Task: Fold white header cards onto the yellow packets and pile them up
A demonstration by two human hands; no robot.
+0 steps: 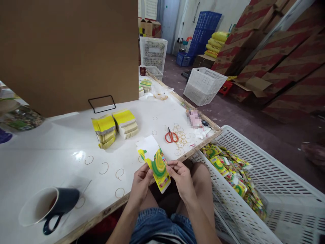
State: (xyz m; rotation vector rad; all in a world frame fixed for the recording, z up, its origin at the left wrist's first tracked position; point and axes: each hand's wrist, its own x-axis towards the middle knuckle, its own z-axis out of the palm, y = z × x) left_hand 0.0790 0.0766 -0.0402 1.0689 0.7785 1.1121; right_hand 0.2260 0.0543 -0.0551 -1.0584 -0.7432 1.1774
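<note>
A yellow and green printed carton (159, 166), with a white panel at its upper end, is held at the table's front edge. My left hand (141, 181) pinches its left side, and my right hand (180, 176) grips the right side with thumb and fingers. Beyond it on the table stand two bundles of flat yellow-topped cartons, a left bundle (104, 130) and a right bundle (125, 123). Red-handled scissors (171, 137) lie to the right, beside a scatter of rubber bands (181, 139). Whether the carton is folded flat or opened out, I cannot tell.
To my right a white plastic crate (286, 196) holds many yellow-green packs (233, 173). A dark mug (63, 203) stands at the table's left front. A brown cardboard panel (73, 54) rises behind the bundles. Another white crate (203, 84) sits on the floor.
</note>
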